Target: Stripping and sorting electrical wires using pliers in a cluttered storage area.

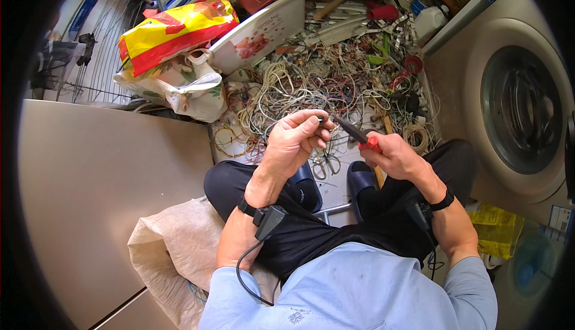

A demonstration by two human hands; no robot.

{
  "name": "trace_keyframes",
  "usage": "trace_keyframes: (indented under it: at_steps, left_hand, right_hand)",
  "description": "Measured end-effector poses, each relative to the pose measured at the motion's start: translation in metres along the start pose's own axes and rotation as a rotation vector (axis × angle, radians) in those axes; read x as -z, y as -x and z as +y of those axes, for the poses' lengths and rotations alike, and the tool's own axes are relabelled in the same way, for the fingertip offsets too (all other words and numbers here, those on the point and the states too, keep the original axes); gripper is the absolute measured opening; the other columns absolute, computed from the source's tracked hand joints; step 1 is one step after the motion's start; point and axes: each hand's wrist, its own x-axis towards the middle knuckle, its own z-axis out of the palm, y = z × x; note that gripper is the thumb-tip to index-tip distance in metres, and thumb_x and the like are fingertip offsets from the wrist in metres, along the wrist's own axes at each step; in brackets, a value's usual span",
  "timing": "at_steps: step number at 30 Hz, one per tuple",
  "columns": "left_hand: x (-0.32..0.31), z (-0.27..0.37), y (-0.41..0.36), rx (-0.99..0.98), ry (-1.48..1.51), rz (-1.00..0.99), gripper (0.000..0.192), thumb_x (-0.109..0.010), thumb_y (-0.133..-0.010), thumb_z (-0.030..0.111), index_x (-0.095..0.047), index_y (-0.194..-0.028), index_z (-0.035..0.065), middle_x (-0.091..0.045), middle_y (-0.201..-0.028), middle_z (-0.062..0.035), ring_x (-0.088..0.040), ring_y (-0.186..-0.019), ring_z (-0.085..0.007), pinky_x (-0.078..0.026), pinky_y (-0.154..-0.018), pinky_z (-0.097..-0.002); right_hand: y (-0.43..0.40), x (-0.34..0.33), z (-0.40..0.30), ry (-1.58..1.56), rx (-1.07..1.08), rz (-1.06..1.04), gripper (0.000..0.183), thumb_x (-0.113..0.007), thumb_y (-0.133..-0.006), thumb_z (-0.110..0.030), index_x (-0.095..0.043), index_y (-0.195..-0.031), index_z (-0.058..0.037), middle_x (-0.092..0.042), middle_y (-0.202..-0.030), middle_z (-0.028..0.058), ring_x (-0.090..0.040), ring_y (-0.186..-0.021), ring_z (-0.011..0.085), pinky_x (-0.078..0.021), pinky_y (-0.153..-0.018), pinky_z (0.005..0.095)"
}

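Observation:
Between the thumb and fingers of my left hand [298, 134] is a small dark part [320, 119] with a bright metal bit; it is too small to name surely. My right hand [393, 157] grips pliers [352, 129] by their red handle. The dark jaws point up and left, their tips a little way from the small part. Whether the jaws are parted cannot be told. Below and between the hands, a pair of scissors [324, 167] lies on the floor near my slippers. A large tangle of cut wires [310, 89] spreads over the floor beyond my hands.
A white plastic tub [265, 31] stands tilted behind the wires, beside a yellow and red bag [179, 33]. A front-loading washing machine [498, 105] closes off the right side. On the left is a large smooth panel [112, 173]. A wooden handle [379, 177] lies by my right foot.

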Motion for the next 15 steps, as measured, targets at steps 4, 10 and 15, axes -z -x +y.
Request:
trace_keyframes:
  at_steps: [4,10,15]
  left_hand:
    - [0.002,-0.003,-0.001,-0.044,0.012,0.035,0.027,-0.066,-0.098,0.013,-0.064,-0.119,-0.0045,-0.07,-0.107,-0.0157,-0.068,-0.092,-0.0214,-0.056,-0.08,-0.0326]
    - [-0.002,-0.005,-0.003,-0.147,-0.036,0.132,0.027,-0.068,-0.095,0.006,-0.063,-0.119,-0.0051,-0.07,-0.115,-0.0198,-0.068,-0.098,-0.0245,-0.057,-0.085,-0.0359]
    - [-0.004,-0.007,-0.006,-0.173,-0.067,0.149,0.028,-0.069,-0.093,0.004,-0.064,-0.119,-0.0059,-0.07,-0.115,-0.0213,-0.069,-0.098,-0.0249,-0.058,-0.084,-0.0361]
  right_hand:
    - [-0.004,-0.008,-0.003,-0.075,-0.082,-0.117,0.009,-0.06,-0.098,-0.007,-0.055,-0.094,-0.0009,-0.065,-0.074,0.0062,-0.066,-0.068,0.0173,-0.0529,-0.066,0.0313]
    - [-0.004,-0.015,0.006,0.005,-0.046,-0.033,0.009,-0.06,-0.099,-0.009,-0.056,-0.096,-0.0015,-0.066,-0.074,0.0067,-0.066,-0.067,0.0191,-0.0538,-0.066,0.0321]
    - [-0.005,-0.018,-0.006,0.158,-0.011,0.081,0.011,-0.063,-0.097,-0.012,-0.058,-0.097,-0.003,-0.065,-0.074,0.0132,-0.065,-0.065,0.0311,-0.0516,-0.062,0.0373]
